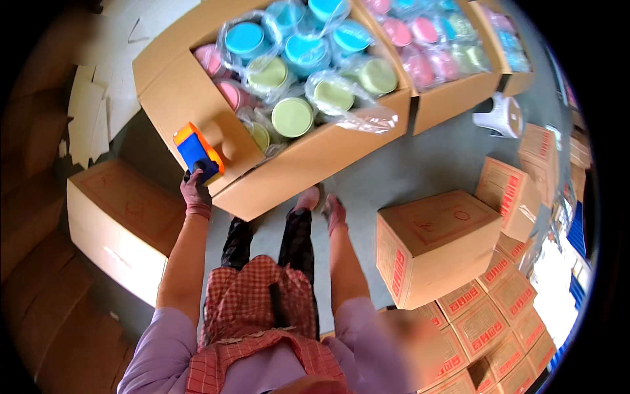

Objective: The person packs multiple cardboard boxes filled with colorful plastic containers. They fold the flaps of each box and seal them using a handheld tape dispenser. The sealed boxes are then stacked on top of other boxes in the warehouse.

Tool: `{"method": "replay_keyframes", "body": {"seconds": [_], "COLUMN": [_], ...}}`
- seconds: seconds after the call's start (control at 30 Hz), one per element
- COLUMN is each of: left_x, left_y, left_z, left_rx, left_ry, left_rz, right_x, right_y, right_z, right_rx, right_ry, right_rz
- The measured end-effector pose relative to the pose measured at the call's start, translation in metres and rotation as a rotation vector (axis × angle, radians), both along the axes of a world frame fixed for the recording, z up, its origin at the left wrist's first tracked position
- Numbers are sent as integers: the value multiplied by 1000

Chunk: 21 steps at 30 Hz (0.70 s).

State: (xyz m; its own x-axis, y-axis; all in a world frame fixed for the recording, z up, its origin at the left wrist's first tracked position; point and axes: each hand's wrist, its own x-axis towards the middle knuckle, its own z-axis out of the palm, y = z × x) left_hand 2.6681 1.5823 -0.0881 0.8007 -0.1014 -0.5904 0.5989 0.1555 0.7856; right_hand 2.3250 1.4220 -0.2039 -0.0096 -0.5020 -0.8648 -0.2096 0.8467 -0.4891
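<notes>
The grey floor (348, 174) runs under everything I can see through the head camera. The biggest thing on it is the open carton (315, 167) at the far middle, its left flap (187, 85) folded outward. Beyond its right end I count two more open cartons (453, 105) in a row, packed with pink, blue and green items in clear plastic. A closed carton (125, 210) sits on the left; another closed carton (436, 243) is on the right, beside a spread of red-printed boxes (482, 325) at the near right. A white stool-like object (502, 117) lies at the far right.

Inside the main carton I see round-lidded tubs (292, 117): blue ones farther off, green ones nearer, pink ones along the left side, many of them in clear bags (357, 115).

On my left side, the gloved left hand (195, 189) is closed around the near end of a blue-and-orange tool (197, 154), shaped like a tape dispenser, which I see over the flap at the carton's near left corner; whether it touches the cardboard, I can't tell. My right hand (335, 213), also gloved, hangs released just short of the carton's near wall, fingers loosely extended, gripping nothing that I can see.
</notes>
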Motion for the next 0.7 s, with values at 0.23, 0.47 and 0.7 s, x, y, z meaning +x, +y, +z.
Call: {"method": "replay_keyframes", "body": {"seconds": [0.23, 0.47, 0.7], "left_x": [-9, -17, -11], "left_y": [-1, -4, -6], "left_z": [7, 5, 27], "left_rx": [18, 99, 47], "left_ry": [-60, -104, -102], "left_rz": [85, 97, 71], "right_x": [51, -14, 22], "right_y": [-72, -89, -103], "right_z": [-1, 112, 113], "right_rx": [251, 221, -62], "right_ry": [-372, -712, -408], "right_rz": [-180, 98, -288]}}
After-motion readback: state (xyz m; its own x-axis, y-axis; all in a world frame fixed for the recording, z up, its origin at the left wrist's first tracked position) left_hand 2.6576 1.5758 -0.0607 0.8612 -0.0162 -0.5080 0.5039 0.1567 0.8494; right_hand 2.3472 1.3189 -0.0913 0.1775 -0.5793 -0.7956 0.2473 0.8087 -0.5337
